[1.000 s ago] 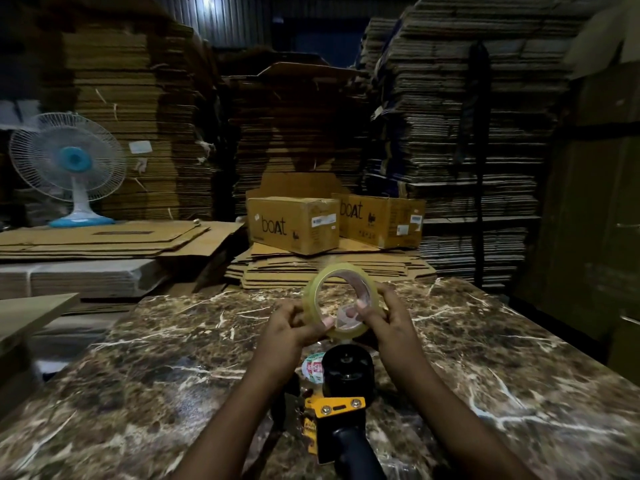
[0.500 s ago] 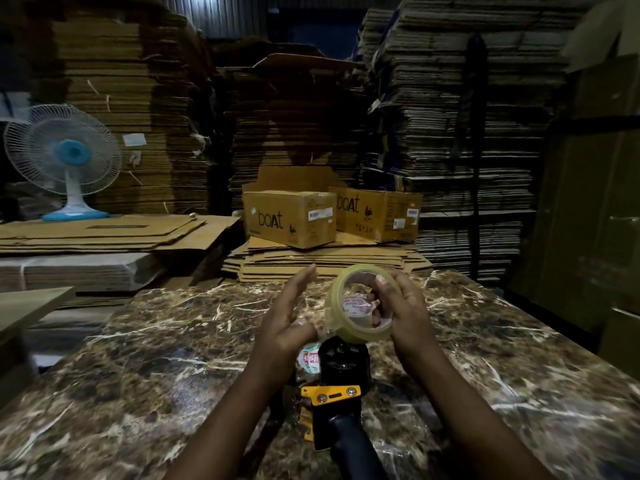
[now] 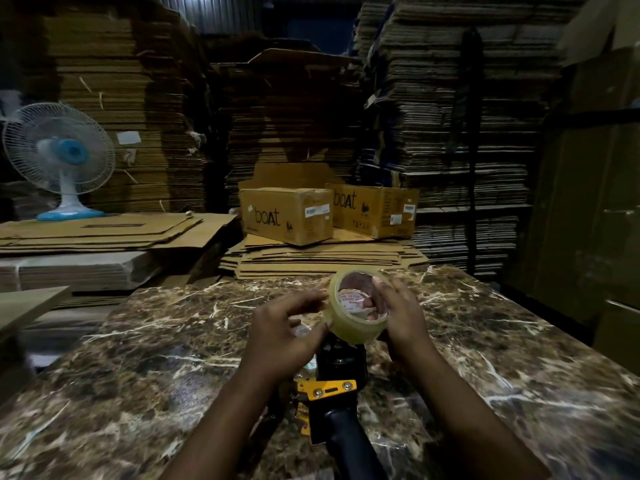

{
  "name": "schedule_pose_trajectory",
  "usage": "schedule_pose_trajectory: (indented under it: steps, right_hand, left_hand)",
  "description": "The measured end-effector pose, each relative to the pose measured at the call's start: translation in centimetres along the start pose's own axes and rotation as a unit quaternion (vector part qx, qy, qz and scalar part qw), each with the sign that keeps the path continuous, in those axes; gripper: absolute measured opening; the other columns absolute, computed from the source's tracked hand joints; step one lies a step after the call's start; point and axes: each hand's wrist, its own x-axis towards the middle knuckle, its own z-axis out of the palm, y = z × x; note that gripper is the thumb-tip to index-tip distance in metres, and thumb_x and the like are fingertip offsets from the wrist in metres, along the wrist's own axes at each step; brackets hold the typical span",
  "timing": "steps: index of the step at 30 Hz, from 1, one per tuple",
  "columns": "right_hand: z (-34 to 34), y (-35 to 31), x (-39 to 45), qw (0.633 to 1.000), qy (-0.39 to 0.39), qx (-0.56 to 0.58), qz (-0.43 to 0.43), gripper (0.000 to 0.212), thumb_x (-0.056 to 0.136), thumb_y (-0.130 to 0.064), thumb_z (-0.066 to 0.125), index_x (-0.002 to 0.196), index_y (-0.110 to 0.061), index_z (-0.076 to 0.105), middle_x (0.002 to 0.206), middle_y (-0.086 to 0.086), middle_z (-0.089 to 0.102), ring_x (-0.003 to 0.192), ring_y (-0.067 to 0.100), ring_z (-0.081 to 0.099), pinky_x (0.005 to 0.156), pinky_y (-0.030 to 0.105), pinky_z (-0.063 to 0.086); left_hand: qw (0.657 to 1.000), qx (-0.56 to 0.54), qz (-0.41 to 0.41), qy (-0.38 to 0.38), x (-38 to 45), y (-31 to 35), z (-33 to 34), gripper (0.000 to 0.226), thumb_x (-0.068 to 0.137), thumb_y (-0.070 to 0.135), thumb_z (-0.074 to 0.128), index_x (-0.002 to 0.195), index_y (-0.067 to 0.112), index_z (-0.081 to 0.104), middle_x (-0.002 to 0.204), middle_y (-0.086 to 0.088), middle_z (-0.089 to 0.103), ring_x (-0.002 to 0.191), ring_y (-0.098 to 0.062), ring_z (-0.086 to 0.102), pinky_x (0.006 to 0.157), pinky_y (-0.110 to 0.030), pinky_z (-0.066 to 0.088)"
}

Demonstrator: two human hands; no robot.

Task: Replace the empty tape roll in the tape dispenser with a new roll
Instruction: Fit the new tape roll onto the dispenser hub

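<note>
A new roll of clear tape (image 3: 349, 329) with a red-and-white printed core is held tilted above the marble table (image 3: 145, 362). My right hand (image 3: 401, 317) grips it from the right, with fingers inside the core. My left hand (image 3: 284, 332) touches the roll's left side with thumb and fingertips. Directly under the roll lies the black and yellow tape dispenser (image 3: 341, 379), its handle pointing toward me. The dispenser's hub is partly hidden by the roll and my hands.
Two "boat" cartons (image 3: 287, 216) (image 3: 375, 209) sit on flat cardboard beyond the table's far edge. A white and blue fan (image 3: 59, 157) stands at the left on more cardboard sheets. Tall stacks of flattened cartons fill the background.
My left hand, which had let go and opened, has come back onto the roll's left side. The right hand has shifted the roll slightly to the right and tilted it.
</note>
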Motion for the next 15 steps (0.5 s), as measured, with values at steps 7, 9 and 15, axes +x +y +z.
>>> schedule_pose_trajectory:
  steps: [7, 9, 15]
  right_hand:
    - [0.1, 0.9, 0.8, 0.998, 0.029, 0.017, 0.053, 0.053, 0.1, -0.033, 0.058, 0.147, -0.015, 0.044, 0.108, 0.016, 0.072, 0.1, 0.034, 0.071, 0.084, 0.052, 0.056]
    - [0.1, 1.1, 0.9, 0.998, 0.034, 0.02, 0.058, 0.052, 0.098, -0.036, 0.059, 0.145, -0.015, 0.046, 0.11, 0.019, 0.072, 0.1, 0.036, 0.072, 0.079, 0.048, 0.056]
    - [0.5, 0.8, 0.6, 0.996, 0.034, 0.037, 0.072, 0.056, 0.102, -0.026, 0.055, 0.153, -0.015, 0.036, 0.1, 0.012, 0.07, 0.103, 0.035, 0.069, 0.091, 0.055, 0.054]
  left_hand:
    - [1.0, -0.003, 0.009, 0.0, -0.4, 0.4, 0.1, 0.024, 0.075, 0.023, 0.08, 0.099, 0.024, 0.08, 0.086, 0.026, 0.073, 0.086, 0.005, 0.072, 0.07, -0.032, 0.065]
    - [1.0, -0.008, -0.008, -0.004, -0.5, 0.7, 0.2, 0.032, 0.066, 0.03, 0.091, 0.096, 0.023, 0.08, 0.082, 0.02, 0.075, 0.082, 0.006, 0.072, 0.069, -0.026, 0.063]
    - [0.999, 0.021, -0.034, 0.03, -0.3, 1.0, 0.9, 0.03, 0.057, 0.027, 0.096, 0.078, 0.028, 0.074, 0.068, 0.016, 0.071, 0.069, 0.004, 0.07, 0.06, -0.014, 0.057]
